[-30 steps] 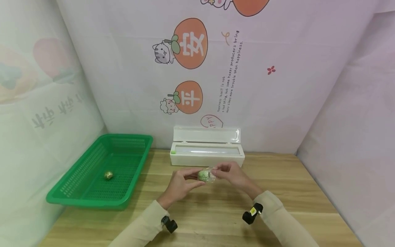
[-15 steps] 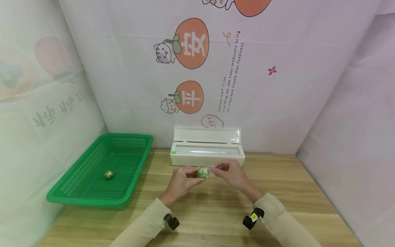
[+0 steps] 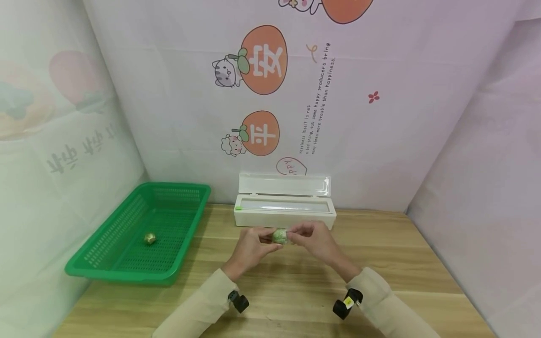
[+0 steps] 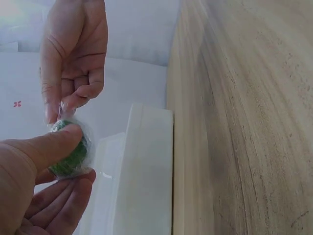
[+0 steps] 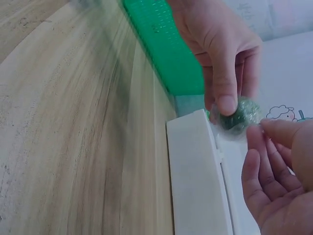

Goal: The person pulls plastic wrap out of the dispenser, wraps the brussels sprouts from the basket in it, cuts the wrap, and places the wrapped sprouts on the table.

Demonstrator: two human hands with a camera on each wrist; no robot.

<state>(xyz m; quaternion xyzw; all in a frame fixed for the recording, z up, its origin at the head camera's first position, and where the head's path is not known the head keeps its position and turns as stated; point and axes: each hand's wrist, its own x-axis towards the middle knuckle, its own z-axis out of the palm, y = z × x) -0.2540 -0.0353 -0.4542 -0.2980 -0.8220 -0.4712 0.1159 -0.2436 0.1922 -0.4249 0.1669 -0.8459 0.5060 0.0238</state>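
A small round green thing [image 3: 280, 236] wrapped in clear plastic film is held up above the table between both hands. My left hand [image 3: 248, 247] holds it between thumb and fingers, which the left wrist view shows along the green thing's sides [image 4: 73, 157]. With thumb and forefinger my right hand [image 3: 316, 240] pinches a gathered end of the film [image 4: 63, 110] on its right side. In the right wrist view the wrapped green thing [image 5: 243, 116] looks shiny and wrinkled, and the left thumb lies across part of it.
Behind the hands stands a long white box [image 3: 285, 218] with its clear-looking lid [image 3: 283, 184] raised. A green plastic basket [image 3: 181, 263] at the left holds a small gold-coloured ball [image 3: 150, 238]. The wooden table [image 3: 380, 263] ends at printed white cloth walls [image 3: 359, 155].
The loose film at the green thing's right has been drawn together into a tighter end at the right fingertips. My left hand has shifted slightly to the right.
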